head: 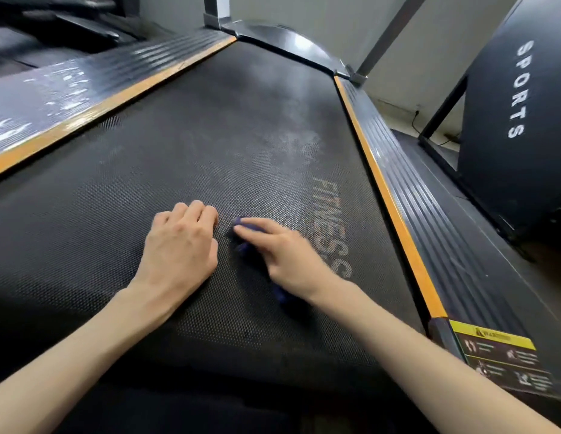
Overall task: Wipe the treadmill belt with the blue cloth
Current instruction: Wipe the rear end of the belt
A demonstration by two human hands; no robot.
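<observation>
1. On the near middle of the treadmill belt, the right hand presses the blue cloth flat, fingers extended over it; most of the cloth is hidden beneath the palm and blurred.
2. Just left, the left hand rests on the belt, fingers curled, grasping nothing.
3. The belt's "FITNESS" lettering is partly covered by the right wrist.
4. The warning label at near right is too small to read.
</observation>
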